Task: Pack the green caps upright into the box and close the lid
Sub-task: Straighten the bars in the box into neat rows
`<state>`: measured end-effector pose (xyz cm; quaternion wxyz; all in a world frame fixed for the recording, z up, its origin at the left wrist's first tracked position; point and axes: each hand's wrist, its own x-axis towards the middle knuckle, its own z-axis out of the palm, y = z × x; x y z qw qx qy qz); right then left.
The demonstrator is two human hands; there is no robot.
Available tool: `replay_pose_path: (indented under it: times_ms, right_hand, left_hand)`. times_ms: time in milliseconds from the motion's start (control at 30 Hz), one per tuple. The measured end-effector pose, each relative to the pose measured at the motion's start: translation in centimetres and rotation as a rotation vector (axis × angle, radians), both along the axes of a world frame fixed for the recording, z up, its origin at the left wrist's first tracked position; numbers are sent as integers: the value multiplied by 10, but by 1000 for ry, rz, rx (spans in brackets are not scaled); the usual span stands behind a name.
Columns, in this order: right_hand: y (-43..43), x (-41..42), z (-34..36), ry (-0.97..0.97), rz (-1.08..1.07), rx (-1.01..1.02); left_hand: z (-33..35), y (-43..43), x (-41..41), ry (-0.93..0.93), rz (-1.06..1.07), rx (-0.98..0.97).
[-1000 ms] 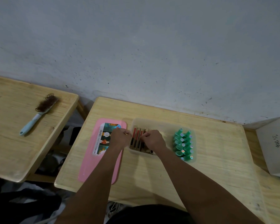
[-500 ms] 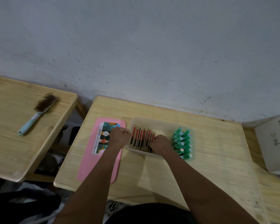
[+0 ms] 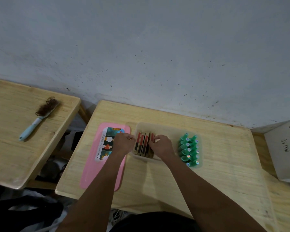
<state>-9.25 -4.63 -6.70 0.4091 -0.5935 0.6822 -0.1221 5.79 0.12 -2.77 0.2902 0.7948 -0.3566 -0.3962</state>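
On the wooden surface (image 3: pixel 157 178) both hands reach into the clear box (image 3: pixel 167 129). Left hand (image 3: pixel 123 144) grips its left wall; right hand (image 3: pixel 161 147) pinches the red-and-gold sticks (image 3: pixel 141 144). Green caps (image 3: pixel 188 150) stand upright at the box's right end. Pink lid (image 3: pixel 94 169) lies left.

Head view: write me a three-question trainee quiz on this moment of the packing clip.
1. True or false: the pink lid is on the box.
2. Where do the green caps stand? A) in the box's right end B) on the lid C) on the left table
3. Fill in: the right hand touches the red and tan ____ in the box.

Key: 1 false, it lies flat on the table left of the box. 2 A. 3 packs; the left hand is at the box's left wall.
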Motion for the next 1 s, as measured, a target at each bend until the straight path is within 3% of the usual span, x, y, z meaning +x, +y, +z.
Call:
replay_pose_path:
  times_ms: [167, 267, 700, 833, 1000]
  right_hand:
    - [-1, 1, -1, 125, 154, -15]
    - [-9, -9, -3, 188, 129, -56]
    - [-30, -7, 0, 94, 321, -2]
    - [-24, -11, 0, -18, 249, -11]
    - [-20, -12, -10, 6, 195, 11]
  left_hand:
    - [0, 0, -1, 13, 7, 5]
    - [-1, 0, 0, 20, 17, 6]
    - [-4, 0, 0, 10, 22, 3]
    - [-3, -1, 0, 18, 25, 4]
    - [-3, -1, 0, -6, 9, 10]
